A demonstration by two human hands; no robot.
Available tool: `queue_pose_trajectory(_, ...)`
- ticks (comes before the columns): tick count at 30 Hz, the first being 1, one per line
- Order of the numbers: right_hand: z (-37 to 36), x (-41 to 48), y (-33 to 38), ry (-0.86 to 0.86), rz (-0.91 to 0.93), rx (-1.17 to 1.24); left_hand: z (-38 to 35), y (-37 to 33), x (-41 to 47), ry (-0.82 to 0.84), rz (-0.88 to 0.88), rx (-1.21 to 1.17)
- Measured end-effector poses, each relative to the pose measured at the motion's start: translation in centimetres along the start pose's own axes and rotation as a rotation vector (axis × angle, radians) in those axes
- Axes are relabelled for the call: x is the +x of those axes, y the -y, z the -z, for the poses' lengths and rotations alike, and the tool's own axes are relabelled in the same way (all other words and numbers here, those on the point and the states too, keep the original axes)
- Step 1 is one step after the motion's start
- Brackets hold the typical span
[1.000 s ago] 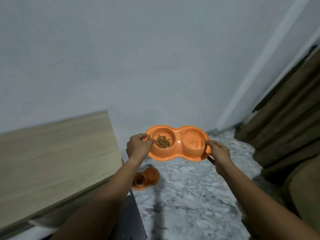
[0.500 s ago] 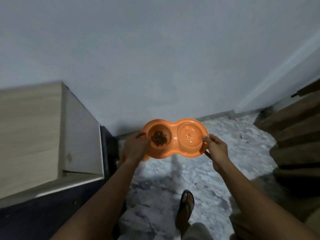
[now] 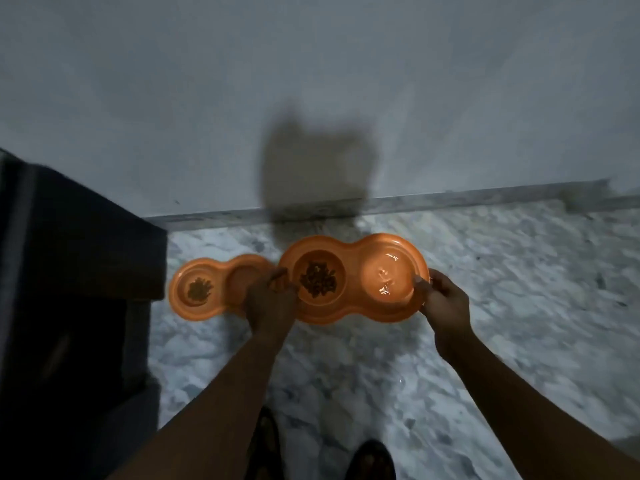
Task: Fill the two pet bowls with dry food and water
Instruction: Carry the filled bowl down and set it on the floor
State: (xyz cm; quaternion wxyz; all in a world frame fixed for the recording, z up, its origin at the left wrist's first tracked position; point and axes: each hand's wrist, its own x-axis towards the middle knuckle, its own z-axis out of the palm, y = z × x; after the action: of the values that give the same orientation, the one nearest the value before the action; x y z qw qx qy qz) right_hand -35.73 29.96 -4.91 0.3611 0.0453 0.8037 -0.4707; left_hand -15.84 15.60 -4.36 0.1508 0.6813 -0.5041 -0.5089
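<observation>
I hold an orange double pet bowl (image 3: 353, 303) level above the marble floor. Its left cup has brown dry food (image 3: 318, 280); its right cup holds water (image 3: 386, 275) that glints. My left hand (image 3: 268, 299) grips the bowl's left rim and my right hand (image 3: 445, 301) grips its right rim. A second orange double bowl (image 3: 204, 289) lies on the floor just to the left, with dry food (image 3: 199, 291) in its left cup; its right cup is partly hidden by my left hand.
A dark cabinet (image 3: 76, 271) stands at the left, close to the floor bowl. The grey wall and skirting (image 3: 450, 197) run behind. My sandalled feet (image 3: 370, 460) are at the bottom on the marble floor (image 3: 519, 289).
The view has tilted down and I have lowered the held bowl towards the floor, beside the second bowl, which has come back into sight. Both hands keep their grip.
</observation>
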Motion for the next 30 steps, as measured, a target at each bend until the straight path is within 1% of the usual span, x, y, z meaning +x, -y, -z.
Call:
queue_pose_trajectory(4,-4.0,11.0,-7.3,0.05,0.016,-0.04,-7.5,8.6,7.8,-0.049,0.071,0.024)
queue_pose_trajectory(7,-5.8,16.5,-11.4,0.081,0.025,-0.081,-10.9,12.7,11.3,-0.073,0.074,0.046)
queue_pose_trajectory(11,-7.4,19.2,-14.5,0.067,0.015,-0.097,-12.7,15.6,13.8,-0.07,0.037,0.107)
queue_pose_trajectory(15,-7.9,18.9,-15.1,0.042,0.042,-0.111,-12.5,15.7,14.5,0.009,0.046,0.154)
queue_pose_trajectory(17,-7.8,18.0,-14.8,0.017,0.093,-0.208,-11.7,14.5,13.7,0.049,0.058,0.17)
queue_pose_trajectory(20,-7.4,14.1,-12.6,-0.041,0.176,-0.396,-9.4,10.9,10.9,0.063,0.035,0.211)
queue_pose_trajectory(23,-6.9,7.4,-8.3,-0.001,0.206,-0.511,-5.3,5.5,6.8,0.102,-0.004,0.245)
queue_pose_trajectory(26,-5.8,-1.3,-1.1,0.092,0.252,-0.504,0.4,-2.0,1.5,0.125,-0.101,0.273)
queue_pose_trajectory(30,-4.5,-15.2,11.7,0.227,0.381,-0.467,11.8,-14.9,-6.3,0.153,-0.235,0.32)
